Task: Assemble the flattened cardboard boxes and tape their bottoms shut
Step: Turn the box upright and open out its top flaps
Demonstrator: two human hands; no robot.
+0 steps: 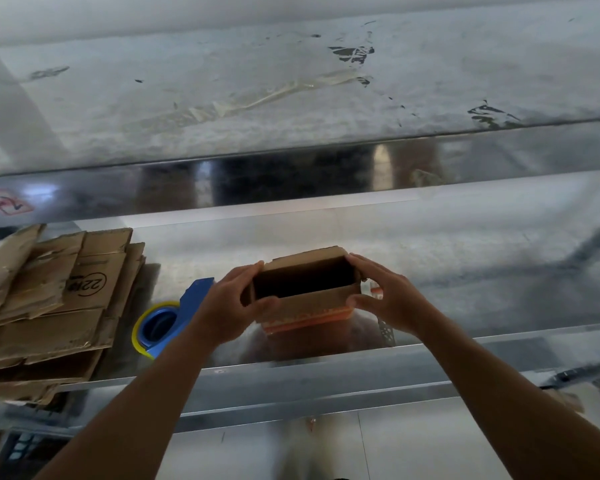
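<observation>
Cardboard box, squared open, clamped between left hand and right hand fingers.

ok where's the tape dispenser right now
The tape dispenser lies on the metal table, left of centre in the head view, between the stack of flattened boxes on its left and the left hand gripping the open box on its right.

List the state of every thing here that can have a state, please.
Small brown cardboard box: opened into shape, held at both ends.
Stack of brown cardboard boxes: flattened, lying on the steel table.
Blue tape dispenser with yellow-edged roll: lying on the table, untouched.
Left hand: grips the box's left end.
Right hand: grips the box's right end.
</observation>
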